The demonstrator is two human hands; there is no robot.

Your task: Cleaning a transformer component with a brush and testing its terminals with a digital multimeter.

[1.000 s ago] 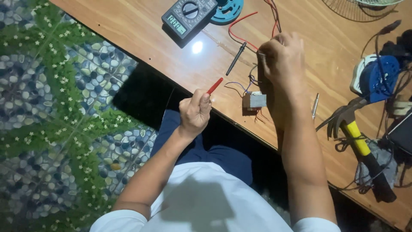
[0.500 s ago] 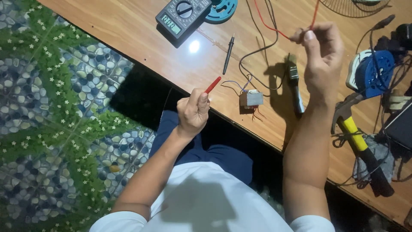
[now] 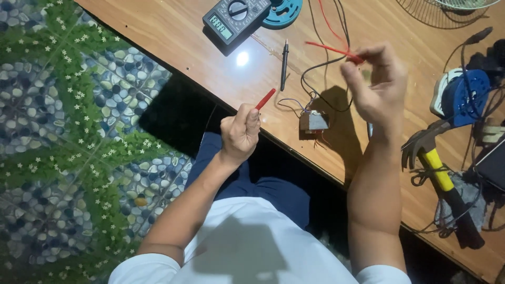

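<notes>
My left hand (image 3: 240,132) is closed around a red test probe (image 3: 265,99), its tip pointing up and right over the edge of the wooden table (image 3: 173,37). My right hand (image 3: 374,87) is raised above the table and pinches the probe's red lead wire (image 3: 329,48). A small grey transformer (image 3: 313,121) with thin coloured wires sits on the table between my hands. The black test probe (image 3: 284,64) lies loose beyond it, its black lead looping toward the transformer. A grey multimeter (image 3: 235,20) rests at the far edge.
A blue round part (image 3: 284,11) lies beside the multimeter. At the right are a yellow-handled claw hammer (image 3: 439,171), a blue spool (image 3: 464,95), tangled cables and a wire fan guard (image 3: 436,11). A pebble-and-leaf patterned floor (image 3: 68,131) lies left of the table.
My right hand lifted off the table beside the transformer, took the red lead and now holds it lower and further left. The left hand stayed still.
</notes>
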